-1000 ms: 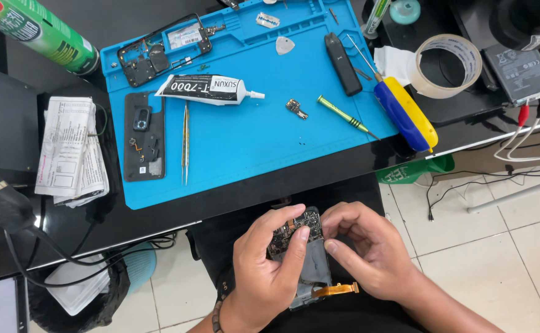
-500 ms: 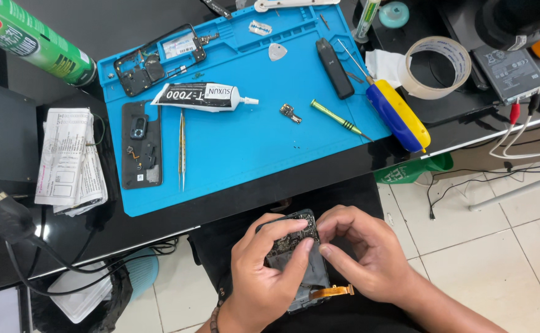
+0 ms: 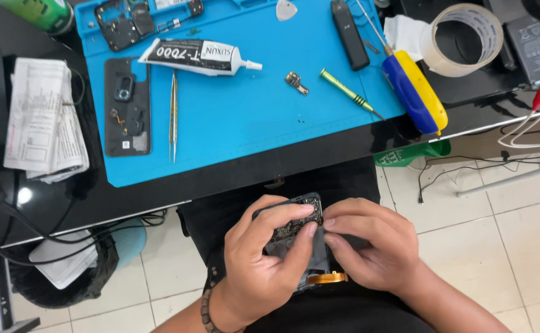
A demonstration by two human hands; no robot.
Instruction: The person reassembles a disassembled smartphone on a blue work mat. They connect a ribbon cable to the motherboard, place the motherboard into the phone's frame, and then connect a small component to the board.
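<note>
An opened phone body (image 3: 299,237) with its circuit board showing rests over my lap, below the desk edge. My left hand (image 3: 264,259) wraps it from the left, thumb and fingers lying across the board. My right hand (image 3: 372,246) grips its right side, fingertips pinched at the upper board edge. An orange flex strip (image 3: 327,278) sticks out beneath my hands. A bead bracelet sits on my left wrist.
A blue work mat (image 3: 251,117) on the black desk holds a glue tube (image 3: 196,55), metal tweezers (image 3: 173,114), a phone back cover (image 3: 127,108), a green screwdriver (image 3: 347,94), a small part (image 3: 296,82) and a blue-yellow tool (image 3: 415,92). Tape roll (image 3: 461,40) at right; papers (image 3: 45,120) at left.
The view has shifted closer to my lap. My hands stay on the phone body, with the fingers shifted slightly along the board.
</note>
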